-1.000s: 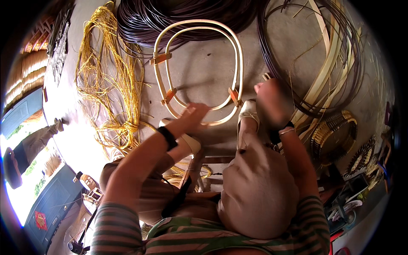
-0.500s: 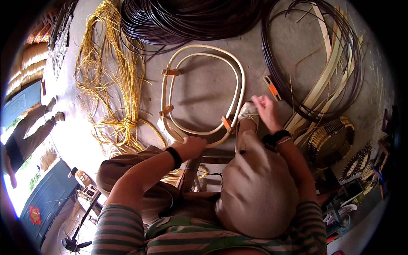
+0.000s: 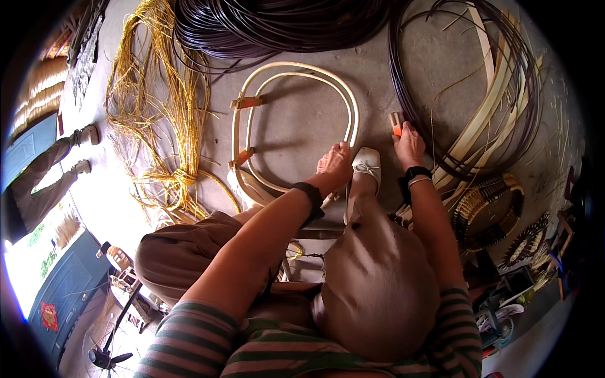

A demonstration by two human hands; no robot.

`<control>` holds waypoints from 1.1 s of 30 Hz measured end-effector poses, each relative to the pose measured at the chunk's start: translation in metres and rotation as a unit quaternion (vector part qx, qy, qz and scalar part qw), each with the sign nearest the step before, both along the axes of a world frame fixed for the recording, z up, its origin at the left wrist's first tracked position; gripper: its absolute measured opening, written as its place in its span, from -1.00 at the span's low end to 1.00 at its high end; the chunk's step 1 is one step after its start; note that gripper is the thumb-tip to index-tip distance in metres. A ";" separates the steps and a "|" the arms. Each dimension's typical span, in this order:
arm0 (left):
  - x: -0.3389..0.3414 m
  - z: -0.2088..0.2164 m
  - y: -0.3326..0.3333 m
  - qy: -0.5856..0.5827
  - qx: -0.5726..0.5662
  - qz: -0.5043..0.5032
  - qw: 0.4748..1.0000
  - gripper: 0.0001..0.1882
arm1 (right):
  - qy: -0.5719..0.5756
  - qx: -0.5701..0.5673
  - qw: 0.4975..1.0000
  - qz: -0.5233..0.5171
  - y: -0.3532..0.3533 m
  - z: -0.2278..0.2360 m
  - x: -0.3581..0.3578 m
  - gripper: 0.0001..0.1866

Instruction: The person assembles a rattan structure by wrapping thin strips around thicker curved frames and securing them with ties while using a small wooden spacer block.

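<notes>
Two pale bent hoops [image 3: 296, 63], one inside the other, rest in front of my feet. Small notched wooden blocks with orange faces bridge them on the left, an upper block [image 3: 247, 103] and a lower block [image 3: 241, 156]. My left hand [image 3: 335, 166] is closed around the right side of the hoops, its arm crossing over their near edge and hiding part of it. Right of my shoe [image 3: 367, 164], my right hand [image 3: 409, 148] has its fingers on a loose notched wooden block [image 3: 396, 124], gripping its near end just above the floor.
Gold twisted strands [image 3: 184, 151] lie in a tied bundle at left. A big dark cane coil [image 3: 277, 25] is at the far side. A thinner dark coil [image 3: 398, 82] and pale flat strips [image 3: 482, 120] lie right, near a woven ring [image 3: 488, 211]. Someone's legs [image 3: 47, 164] show far left.
My left hand has moved from the hoops' near edge to their right side. My right hand has reached the loose block and taken hold of it.
</notes>
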State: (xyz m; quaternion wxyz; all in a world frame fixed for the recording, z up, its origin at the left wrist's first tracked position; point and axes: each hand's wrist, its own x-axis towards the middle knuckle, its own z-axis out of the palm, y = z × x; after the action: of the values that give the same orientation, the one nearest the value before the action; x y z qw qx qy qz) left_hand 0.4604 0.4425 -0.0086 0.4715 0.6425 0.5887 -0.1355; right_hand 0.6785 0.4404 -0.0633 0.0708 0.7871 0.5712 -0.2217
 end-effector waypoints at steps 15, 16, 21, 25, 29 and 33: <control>0.005 -0.015 0.004 -0.060 0.030 0.080 0.995 -0.64 | 0.504 0.144 0.842 -0.128 -0.007 0.032 -0.036 -0.74; 0.005 -0.017 0.003 -0.057 0.038 0.075 0.995 -0.68 | 0.538 0.184 0.817 -0.097 -0.006 0.029 -0.041 -0.73; -0.004 -0.038 -0.002 -0.135 0.061 0.072 0.986 -0.81 | 0.475 0.123 0.869 -0.058 -0.004 0.026 -0.053 -0.80; -0.010 -0.022 0.010 -0.177 -0.033 0.140 0.974 -0.80 | 0.489 0.154 0.856 -0.062 -0.009 0.031 -0.054 -0.78; -0.009 -0.017 0.022 -0.162 -0.073 0.121 0.977 -0.79 | 0.489 0.181 0.851 -0.058 -0.006 0.030 -0.058 -0.77; -0.009 -0.022 0.020 -0.170 -0.082 0.126 0.974 -0.80 | 0.467 0.171 0.865 -0.065 -0.001 0.024 -0.062 -0.75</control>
State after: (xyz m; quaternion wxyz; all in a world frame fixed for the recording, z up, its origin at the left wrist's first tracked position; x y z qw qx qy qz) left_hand 0.4512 0.4629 -0.0310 0.6288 0.5360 0.5633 -0.0113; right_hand 0.6164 0.4394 -0.0392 -0.3550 0.6265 0.5140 -0.4661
